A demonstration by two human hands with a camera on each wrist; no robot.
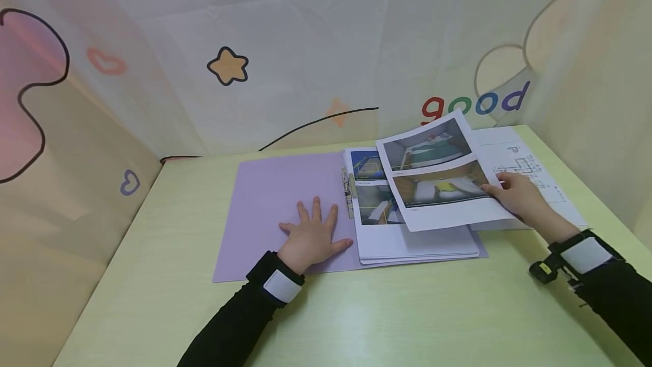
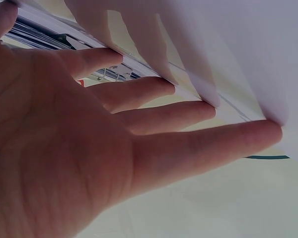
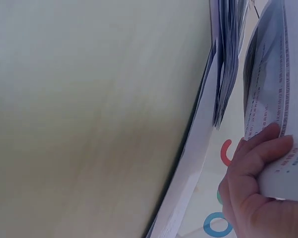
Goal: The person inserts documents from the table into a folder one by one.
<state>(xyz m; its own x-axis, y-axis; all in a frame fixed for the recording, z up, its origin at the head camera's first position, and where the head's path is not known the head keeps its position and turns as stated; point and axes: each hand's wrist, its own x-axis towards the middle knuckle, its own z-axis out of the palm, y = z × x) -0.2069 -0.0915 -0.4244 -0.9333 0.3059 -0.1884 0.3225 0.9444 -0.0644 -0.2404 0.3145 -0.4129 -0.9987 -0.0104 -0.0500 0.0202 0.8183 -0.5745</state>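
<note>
A purple folder (image 1: 270, 197) lies spread on the table, with a metal clip (image 1: 348, 191) along its spine and a stack of printed sheets (image 1: 423, 248) on its right half. My left hand (image 1: 312, 238) rests on the bare left cover, fingers spread; the left wrist view shows the fingertips touching the surface. With my right hand (image 1: 519, 200) I pinch the right edge of a printed sheet (image 1: 433, 217) bearing two photos. This sheet is raised and tilted above the stack. In the right wrist view the fingers (image 3: 275, 145) curl over the lifted paper (image 3: 288, 183).
Sheets with line drawings (image 1: 530, 169) lie at the right, partly beneath the lifted sheet. The pale green table (image 1: 397, 316) meets a printed curtain (image 1: 305, 33) at the back. Each wrist wears a black strap (image 1: 277, 279).
</note>
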